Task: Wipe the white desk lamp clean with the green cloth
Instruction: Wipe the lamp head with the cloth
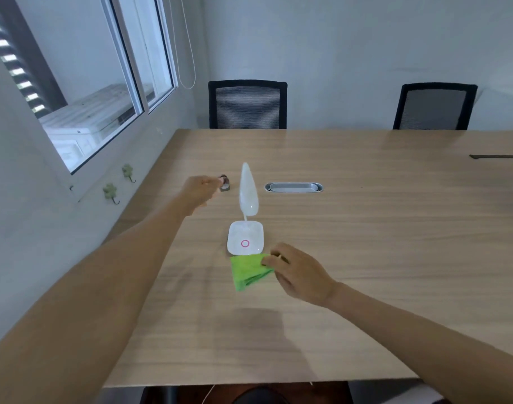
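Glossy white plastic lamp (245, 239), fuzzy green cloth (248, 271), matt wood-grain table (366, 258).

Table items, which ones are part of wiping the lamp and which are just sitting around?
Part of the job:
white desk lamp
green cloth, under the right hand

Just lying about:
small dark object at the left hand
metal cable slot in the table
two black chairs
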`<state>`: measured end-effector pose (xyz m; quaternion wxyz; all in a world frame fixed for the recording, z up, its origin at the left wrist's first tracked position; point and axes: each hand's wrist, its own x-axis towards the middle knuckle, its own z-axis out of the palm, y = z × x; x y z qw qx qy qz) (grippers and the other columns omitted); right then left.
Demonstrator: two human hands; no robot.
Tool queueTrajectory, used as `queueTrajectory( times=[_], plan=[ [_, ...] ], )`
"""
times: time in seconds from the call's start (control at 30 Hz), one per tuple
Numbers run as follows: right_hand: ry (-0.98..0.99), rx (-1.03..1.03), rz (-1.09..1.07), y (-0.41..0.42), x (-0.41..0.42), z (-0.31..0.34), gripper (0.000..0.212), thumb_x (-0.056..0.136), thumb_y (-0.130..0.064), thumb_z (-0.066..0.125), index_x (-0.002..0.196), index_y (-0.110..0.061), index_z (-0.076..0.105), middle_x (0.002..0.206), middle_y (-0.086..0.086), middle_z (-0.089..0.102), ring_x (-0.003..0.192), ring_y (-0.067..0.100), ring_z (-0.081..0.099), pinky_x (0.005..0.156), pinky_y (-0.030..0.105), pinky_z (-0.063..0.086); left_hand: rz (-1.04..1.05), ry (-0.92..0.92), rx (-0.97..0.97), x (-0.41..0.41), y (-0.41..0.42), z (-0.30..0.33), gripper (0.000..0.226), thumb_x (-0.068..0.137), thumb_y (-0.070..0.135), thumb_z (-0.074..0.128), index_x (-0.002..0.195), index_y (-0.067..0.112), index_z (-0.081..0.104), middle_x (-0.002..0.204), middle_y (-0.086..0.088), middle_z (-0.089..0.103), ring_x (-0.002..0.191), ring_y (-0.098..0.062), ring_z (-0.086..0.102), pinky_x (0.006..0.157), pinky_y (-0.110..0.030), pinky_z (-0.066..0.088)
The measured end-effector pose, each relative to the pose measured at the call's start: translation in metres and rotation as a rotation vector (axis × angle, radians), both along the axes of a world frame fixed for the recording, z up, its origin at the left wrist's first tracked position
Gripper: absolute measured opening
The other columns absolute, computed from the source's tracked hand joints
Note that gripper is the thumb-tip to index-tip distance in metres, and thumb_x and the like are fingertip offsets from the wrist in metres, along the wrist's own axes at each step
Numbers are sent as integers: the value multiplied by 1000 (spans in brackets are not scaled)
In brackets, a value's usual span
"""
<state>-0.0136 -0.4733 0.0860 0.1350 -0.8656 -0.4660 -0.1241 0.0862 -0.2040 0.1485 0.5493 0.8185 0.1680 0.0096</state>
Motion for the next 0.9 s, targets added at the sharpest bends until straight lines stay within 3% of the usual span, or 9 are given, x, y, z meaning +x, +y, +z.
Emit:
queueTrajectory(
  times=[0.1, 0.23, 0.3, 0.37, 0.47, 0.57, 0.63, 0.77, 0.9],
  plan=[
    [222, 2, -131, 11, 16, -16, 33, 82, -4, 49, 112, -6, 60, 109, 14, 58, 95, 32, 59, 70, 43, 53, -121, 171, 214, -21, 15, -14, 23, 80, 34, 68, 98, 20, 68, 95, -2, 61, 88, -18, 57, 68, -26, 44],
    [376, 45, -225, 30, 32, -25, 25, 82, -10, 56, 106, -8, 63, 107, 10, 65, 102, 29, 59, 78, 37, 48, -510, 343, 418, -49, 20, -24, 67, 63, 46, 80, 125, 33, 60, 124, 2, 62, 116, -13, 56, 95, -30, 47],
    [423, 76, -248, 42, 37, -27, 23, 80, -10, 59, 101, -9, 66, 104, 9, 70, 100, 29, 62, 79, 34, 47, -612, 378, 576, -59, 15, -28, 90, 50, 56, 81, 133, 39, 50, 134, 3, 56, 123, -14, 52, 106, -32, 42],
    [470, 115, -273, 52, 41, -28, 22, 78, -11, 60, 98, -11, 69, 104, 7, 72, 101, 27, 64, 80, 32, 48, -668, 411, 637, -65, 8, -34, 98, 49, 54, 81, 138, 38, 44, 138, 4, 53, 127, -16, 49, 111, -35, 38],
    [541, 184, -307, 64, 45, -28, 21, 77, -14, 62, 96, -14, 71, 104, 6, 74, 99, 26, 65, 83, 35, 53, -698, 370, 691, -68, 3, -47, 78, 62, 38, 82, 134, 32, 54, 130, 2, 62, 116, -17, 57, 104, -31, 44],
    [586, 235, -347, 73, 49, -27, 19, 76, -14, 64, 93, -18, 72, 90, 4, 76, 85, 25, 66, 76, 35, 55, -574, 229, 734, -72, 5, -57, 38, 70, 27, 77, 108, 20, 74, 97, -10, 74, 80, -15, 57, 69, -23, 42],
    [602, 226, -329, 79, 51, -26, 17, 76, -16, 65, 91, -21, 71, 81, 2, 73, 75, 22, 63, 67, 32, 51, -512, 192, 742, -76, 11, -58, 29, 75, 26, 74, 101, 14, 76, 77, -11, 66, 71, -14, 51, 59, -24, 36],
    [593, 173, -274, 92, 56, -27, 25, 76, -19, 66, 101, -22, 68, 79, -5, 65, 71, 13, 56, 64, 27, 48, -471, 186, 760, -84, 38, -57, 26, 78, 25, 71, 97, 7, 76, 72, -9, 58, 71, -17, 51, 63, -25, 34],
    [615, 194, -216, 115, 58, -30, 31, 76, -13, 66, 106, -19, 67, 81, -7, 62, 74, 12, 54, 64, 20, 42, -379, 241, 760, -97, 70, -59, 29, 82, 28, 67, 95, 3, 73, 82, -20, 65, 75, -21, 55, 65, -25, 34]
  ],
)
